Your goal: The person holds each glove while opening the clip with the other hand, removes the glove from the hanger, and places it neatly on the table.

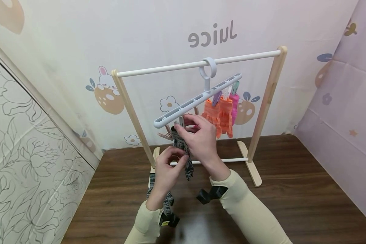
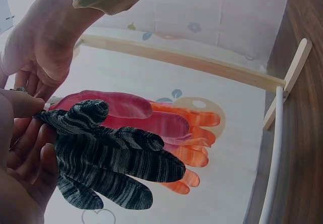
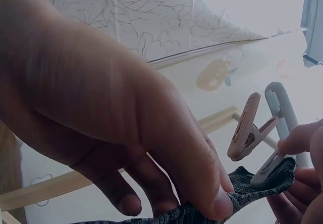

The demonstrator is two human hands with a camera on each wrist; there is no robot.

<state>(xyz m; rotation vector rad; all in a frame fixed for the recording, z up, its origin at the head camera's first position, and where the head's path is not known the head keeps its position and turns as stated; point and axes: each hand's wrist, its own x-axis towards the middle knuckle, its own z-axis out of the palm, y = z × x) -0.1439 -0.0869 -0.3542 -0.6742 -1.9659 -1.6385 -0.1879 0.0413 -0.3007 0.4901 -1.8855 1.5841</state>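
A grey striped glove [image 1: 188,169] [image 2: 111,158] [image 3: 252,191] hangs under the low left end of a grey clip hanger [image 1: 198,100]. My left hand [image 1: 167,171] [image 2: 20,173] grips it from below, thumb at the cuff. Higher up, my right hand [image 1: 201,139] [image 3: 101,108] pinches the cuff just beneath the hanger. A white clip [image 3: 270,166] sits on the cuff's edge, and a beige clip [image 3: 245,133] hangs free beside it. Orange gloves [image 1: 222,115] [image 2: 197,118] and a pink glove [image 1: 235,103] [image 2: 121,105] are clipped further right on the hanger.
The hanger hooks over the white bar [image 1: 158,70] of a wooden rack standing on a dark wood table [image 1: 292,189]. Another grey striped glove [image 1: 151,181] lies on the table under my left wrist. Patterned cloth walls close in behind and on both sides.
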